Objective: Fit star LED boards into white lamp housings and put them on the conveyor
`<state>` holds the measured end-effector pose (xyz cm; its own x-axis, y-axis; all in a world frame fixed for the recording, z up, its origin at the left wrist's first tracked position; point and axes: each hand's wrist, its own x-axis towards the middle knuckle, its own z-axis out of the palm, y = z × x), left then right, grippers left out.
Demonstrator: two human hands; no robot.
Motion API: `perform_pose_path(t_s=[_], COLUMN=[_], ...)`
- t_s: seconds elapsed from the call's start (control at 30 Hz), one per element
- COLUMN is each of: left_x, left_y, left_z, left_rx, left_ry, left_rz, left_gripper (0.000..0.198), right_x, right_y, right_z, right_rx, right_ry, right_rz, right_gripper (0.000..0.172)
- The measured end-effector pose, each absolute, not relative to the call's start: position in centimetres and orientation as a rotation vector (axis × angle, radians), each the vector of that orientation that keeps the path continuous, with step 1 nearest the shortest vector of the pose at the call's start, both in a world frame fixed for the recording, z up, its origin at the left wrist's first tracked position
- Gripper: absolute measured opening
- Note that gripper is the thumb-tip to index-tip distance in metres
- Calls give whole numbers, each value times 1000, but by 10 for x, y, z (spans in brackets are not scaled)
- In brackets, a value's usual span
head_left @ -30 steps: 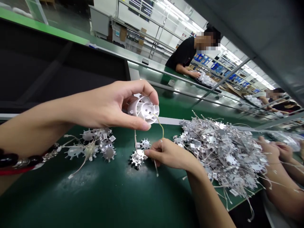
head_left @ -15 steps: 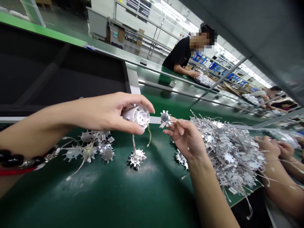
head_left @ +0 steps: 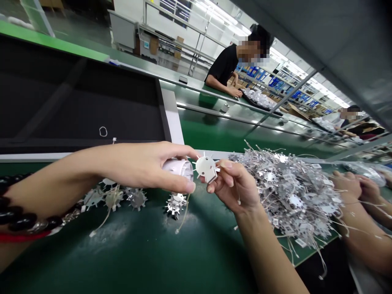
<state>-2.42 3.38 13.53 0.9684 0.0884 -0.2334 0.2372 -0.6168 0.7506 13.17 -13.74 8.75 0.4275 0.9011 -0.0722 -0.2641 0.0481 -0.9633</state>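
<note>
Your left hand (head_left: 143, 163) pinches a white plastic cup (head_left: 180, 168) between thumb and fingers. Your right hand (head_left: 237, 185) pinches a spiky metal disc (head_left: 206, 168) and holds it just beside the cup's open end. Another disc (head_left: 175, 203) lies under the cup. A big pile of discs (head_left: 288, 188) sits to the right, near another person's hands (head_left: 352, 183). They lie on a green table (head_left: 137, 253) in a bright workshop.

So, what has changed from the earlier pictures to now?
The right hand rose from the mat with a spiked disc and brought it left, up to the open end of the white housing. The left hand kept holding the housing, slightly lower. The parts pile and loose discs stayed.
</note>
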Motion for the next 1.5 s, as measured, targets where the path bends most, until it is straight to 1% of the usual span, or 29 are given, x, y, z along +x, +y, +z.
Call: perform_pose_path(t_s=[0.03, 0.13, 0.17, 0.2, 0.33, 0.5, 0.63, 0.67, 0.73, 0.77, 0.83, 0.97, 1.03, 1.1, 1.13, 1.17, 1.2, 1.23, 1.33, 1.37, 1.43, 1.5], left_x=[-23, -19, -18, -17, -13, -12, -11, -11, -10, -10, -9, -11, -12, -12, -12, -12, -11, -11, -9, -9, -9, -9], left_y=[33, 31, 30, 29, 26, 26, 26, 26, 26, 26, 25, 24, 24, 24, 23, 23, 23, 23, 22, 22, 21, 20], left_z=[134, 129, 127, 125, 119, 119, 122, 122, 123, 122, 122, 123, 123, 123, 124, 124, 124, 124, 123, 123, 121, 120], left_rx=[2211, 2094, 2043, 1992, 1800, 1697, 1692, 1693, 1695, 1704, 1742, 1822, 1866, 1892, 1887, 1870, 1847, 1829, 1839, 1861, 1904, 1947], left_ry=[216, 153, 142, 140, 134, 94, 166, 197, 252, 270, 277, 257, 256, 251, 251, 254, 258, 264, 272, 268, 244, 218], left_rz=[-216, -173, -157, -148, -121, -74, -33, -16, 9, 15, 28, 71, 88, 95, 95, 90, 83, 73, 52, 48, 35, 14], left_gripper=[74, 41, 34, 32, 30, 29, 28, 28, 28, 27, 26, 28, 30, 32, 31, 30, 29, 28, 29, 30, 31, 31], right_x=[131, 129, 129, 129, 128, 128, 130, 130, 132, 133, 135, 138, 140, 141, 142, 143, 144, 144, 145, 145, 144, 143], right_y=[-137, -137, -137, -136, -137, -136, -134, -134, -136, -137, -141, -146, -147, -146, -145, -145, -144, -143, -143, -143, -143, -144], right_z=[88, 88, 88, 88, 87, 82, 76, 74, 72, 71, 69, 64, 61, 58, 58, 58, 58, 59, 62, 63, 64, 64], right_rx=[-1204, -1194, -1191, -1189, -1156, -1169, -1423, -1479, -1536, -1536, -1483, -1333, -1312, -1285, -1269, -1258, -1251, -1245, -1223, -1218, -1221, -1240], right_ry=[-669, -651, -658, -668, -693, -738, -890, -916, -963, -998, -1129, -1338, -1378, -1435, -1467, -1495, -1519, -1537, -1575, -1572, -1544, -1512], right_rz=[1007, 1033, 1046, 1058, 1073, 1035, 751, 650, 476, 415, 349, 397, 427, 451, 427, 365, 270, 157, -109, -150, -178, -144], right_gripper=[49, 49, 49, 49, 48, 42, 39, 34, 15, 12, 26, 41, 52, 67, 74, 77, 74, 66, 26, 17, 9, 8])
